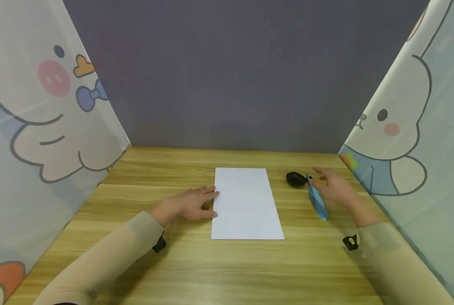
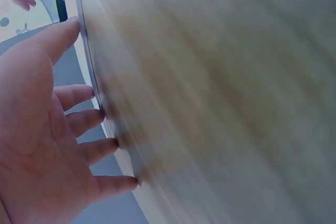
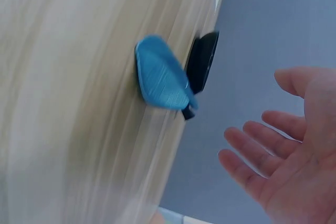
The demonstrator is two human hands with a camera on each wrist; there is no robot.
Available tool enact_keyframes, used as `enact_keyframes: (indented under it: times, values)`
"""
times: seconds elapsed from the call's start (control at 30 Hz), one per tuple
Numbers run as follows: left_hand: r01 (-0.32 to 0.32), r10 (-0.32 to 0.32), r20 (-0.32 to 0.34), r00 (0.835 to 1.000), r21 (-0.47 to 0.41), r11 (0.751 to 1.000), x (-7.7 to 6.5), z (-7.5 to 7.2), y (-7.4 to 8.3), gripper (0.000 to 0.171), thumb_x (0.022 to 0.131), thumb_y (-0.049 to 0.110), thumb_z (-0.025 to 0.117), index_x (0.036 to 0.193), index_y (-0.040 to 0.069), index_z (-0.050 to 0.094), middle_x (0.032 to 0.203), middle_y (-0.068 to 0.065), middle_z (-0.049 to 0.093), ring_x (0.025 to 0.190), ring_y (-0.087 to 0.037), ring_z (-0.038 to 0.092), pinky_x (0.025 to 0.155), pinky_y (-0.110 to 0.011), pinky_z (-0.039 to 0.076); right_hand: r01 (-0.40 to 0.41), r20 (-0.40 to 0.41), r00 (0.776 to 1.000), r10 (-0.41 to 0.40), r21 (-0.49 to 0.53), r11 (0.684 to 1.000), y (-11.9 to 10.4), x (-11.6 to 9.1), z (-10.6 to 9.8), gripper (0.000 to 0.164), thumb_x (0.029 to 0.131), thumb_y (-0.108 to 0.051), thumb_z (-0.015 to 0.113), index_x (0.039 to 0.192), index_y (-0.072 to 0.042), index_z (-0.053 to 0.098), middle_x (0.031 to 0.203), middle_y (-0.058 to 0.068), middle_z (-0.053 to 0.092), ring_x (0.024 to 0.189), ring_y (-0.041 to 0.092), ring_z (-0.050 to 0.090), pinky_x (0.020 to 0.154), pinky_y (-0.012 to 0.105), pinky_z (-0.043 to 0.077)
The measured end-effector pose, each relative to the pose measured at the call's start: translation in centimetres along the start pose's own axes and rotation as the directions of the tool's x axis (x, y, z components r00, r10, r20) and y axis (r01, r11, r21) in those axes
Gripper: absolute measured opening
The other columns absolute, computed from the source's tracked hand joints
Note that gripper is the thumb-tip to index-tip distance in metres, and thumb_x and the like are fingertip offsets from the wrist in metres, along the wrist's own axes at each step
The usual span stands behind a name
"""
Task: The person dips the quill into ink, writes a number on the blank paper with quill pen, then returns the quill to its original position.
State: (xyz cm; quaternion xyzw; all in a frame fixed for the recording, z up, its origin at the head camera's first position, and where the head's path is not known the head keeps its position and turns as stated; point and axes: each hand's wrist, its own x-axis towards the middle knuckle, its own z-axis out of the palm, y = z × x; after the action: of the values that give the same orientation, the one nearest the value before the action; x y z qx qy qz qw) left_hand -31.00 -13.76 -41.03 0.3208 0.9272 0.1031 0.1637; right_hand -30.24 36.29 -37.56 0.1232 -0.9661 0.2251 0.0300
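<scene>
A white sheet of paper (image 1: 246,203) lies on the wooden table. My left hand (image 1: 194,204) is at its left edge, fingers spread and thumb and fingertips right at the paper's edge; in the left wrist view the left hand (image 2: 58,124) touches the surface with its fingertips. To the right stands a blue feather-shaped piece (image 1: 317,201), slanting beside a black rounded base (image 1: 296,179). In the right wrist view the blue piece (image 3: 161,74) rises in front of the black base (image 3: 202,61). My right hand (image 1: 333,186) hovers just right of it, fingers loosely extended, holding nothing.
The wooden table (image 1: 173,271) reaches back to a dark grey panel (image 1: 234,76). Cloth walls with cartoon animals flank it, one on the left (image 1: 29,140) and one on the right (image 1: 440,178). Small black devices sit under both wrists.
</scene>
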Motion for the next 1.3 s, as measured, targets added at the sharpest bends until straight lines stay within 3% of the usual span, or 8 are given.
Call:
enact_keyframes:
  times: [0.27, 0.57, 0.7, 0.87, 1.03, 1.3]
  values:
    - [-0.02, 0.02, -0.001, 1.0, -0.003, 1.0, -0.1, 0.0, -0.1, 0.087, 0.109, 0.064, 0.056, 0.176, 0.016, 0.027, 0.186, -0.009, 0.015, 0.172, -0.04, 0.015, 0.134, -0.072, 0.019, 0.014, -0.027, 1.0, -0.014, 0.0, 1.0, 1.5, 0.5, -0.7, 0.061, 0.116, -0.025, 0.056, 0.16, 0.015, 0.042, 0.155, 0.042, 0.052, 0.124, 0.056, 0.069, 0.095, 0.064, 0.062]
    - [-0.018, 0.018, -0.003, 1.0, -0.008, 1.0, 0.2, 0.1, -0.3, 0.088, 0.108, 0.066, 0.056, 0.176, 0.016, 0.028, 0.186, -0.006, 0.019, 0.171, -0.043, 0.018, 0.132, -0.077, 0.018, 0.037, -0.018, 0.999, -0.037, 0.008, 0.999, 3.4, 1.4, -0.9, 0.047, 0.115, -0.016, 0.057, 0.152, 0.013, 0.054, 0.143, 0.038, 0.064, 0.118, 0.054, 0.072, 0.092, 0.06, 0.063]
    - [-0.012, 0.012, -0.002, 1.0, -0.007, 1.0, 0.3, 0.1, -0.2, 0.088, 0.108, 0.066, 0.056, 0.176, 0.017, 0.028, 0.186, -0.005, 0.019, 0.171, -0.043, 0.018, 0.131, -0.079, 0.017, 0.054, 0.006, 0.999, -0.054, 0.032, 0.998, 4.7, 1.9, -0.9, 0.034, 0.112, -0.012, 0.062, 0.139, 0.009, 0.068, 0.129, 0.031, 0.074, 0.11, 0.046, 0.074, 0.087, 0.045, 0.063]
    - [-0.012, 0.012, 0.001, 1.0, -0.013, 1.0, 0.3, 0.0, -0.2, 0.088, 0.109, 0.065, 0.056, 0.176, 0.017, 0.028, 0.185, -0.006, 0.019, 0.171, -0.044, 0.018, 0.131, -0.077, 0.018, 0.083, 0.084, 0.992, -0.09, 0.078, 0.994, 5.8, 2.3, -0.6, 0.025, 0.108, -0.005, 0.068, 0.129, 0.005, 0.075, 0.123, 0.023, 0.078, 0.108, 0.036, 0.075, 0.084, 0.028, 0.058]
    - [-0.01, 0.01, 0.003, 1.0, -0.021, 1.0, 0.2, -0.1, -0.2, 0.088, 0.109, 0.065, 0.057, 0.176, 0.017, 0.028, 0.186, -0.006, 0.018, 0.171, -0.044, 0.017, 0.131, -0.078, 0.018, 0.094, 0.128, 0.985, -0.112, 0.143, 0.985, 6.1, 2.7, -0.2, 0.026, 0.106, 0.002, 0.066, 0.13, 0.007, 0.074, 0.122, 0.026, 0.078, 0.106, 0.035, 0.075, 0.081, 0.025, 0.06]
    - [-0.008, 0.008, 0.01, 1.0, -0.015, 1.0, 0.4, -0.2, -0.4, 0.087, 0.109, 0.065, 0.057, 0.176, 0.018, 0.028, 0.186, -0.006, 0.018, 0.171, -0.043, 0.017, 0.132, -0.077, 0.017, 0.121, 0.147, 0.979, -0.139, 0.127, 0.985, 6.5, 3.0, 0.0, 0.028, 0.106, 0.003, 0.066, 0.133, 0.003, 0.075, 0.123, 0.023, 0.078, 0.112, 0.04, 0.074, 0.082, 0.025, 0.059]
